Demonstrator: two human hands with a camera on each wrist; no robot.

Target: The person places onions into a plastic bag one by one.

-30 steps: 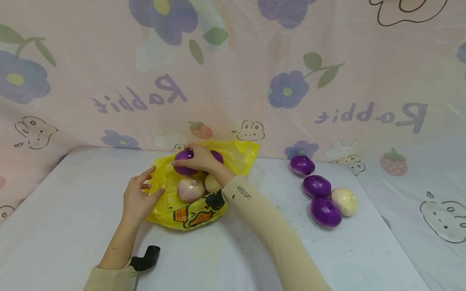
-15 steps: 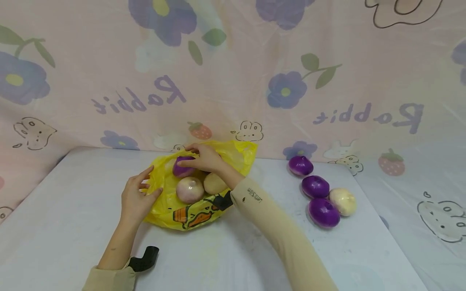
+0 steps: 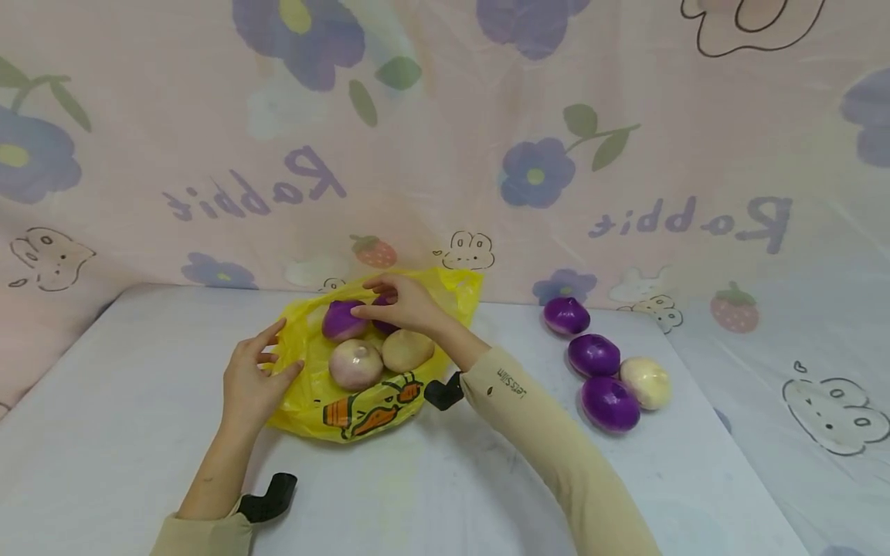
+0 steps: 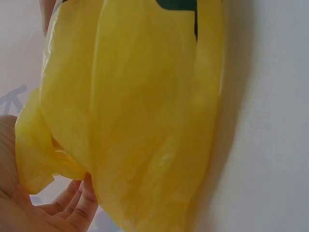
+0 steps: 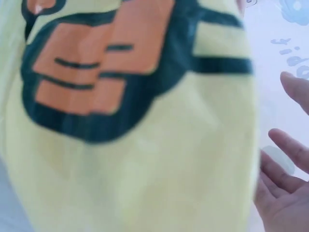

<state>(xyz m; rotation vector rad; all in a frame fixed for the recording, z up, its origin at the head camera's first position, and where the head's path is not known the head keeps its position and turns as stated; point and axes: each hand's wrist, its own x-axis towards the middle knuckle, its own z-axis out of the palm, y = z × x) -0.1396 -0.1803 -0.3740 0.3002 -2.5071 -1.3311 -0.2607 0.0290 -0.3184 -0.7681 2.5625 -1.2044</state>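
Bagging, the done part: I counted four onions inside the yellow bag (image 3: 309, 409): a purple onion (image 3: 342, 321) at eleven o'clock, a second purple onion (image 3: 385, 328) at one, a tan onion (image 3: 409, 351) at four and a pinkish-white onion (image 3: 353, 365) at seven.
White table (image 3: 521, 332), the undone part: four more lay well apart from the bag, towards its three o'clock: three purple onions (image 3: 594, 356) and, just beside the nearer two, a pale onion (image 3: 648, 384).
Right hand (image 3: 410, 305): it reached in over the one o'clock side, fingers spread, partly hiding the second purple onion; I saw no onion gripped, and could not tell whether skin touched it.
Left hand (image 3: 250, 380): it stood at the bag's nine o'clock, thumb and fingers apart at the rim; I could not tell whether they pinched the film.
Bag mouth: gaping upward, not closed.
Progress: about half, I judged, if the table's four belonged inside too.
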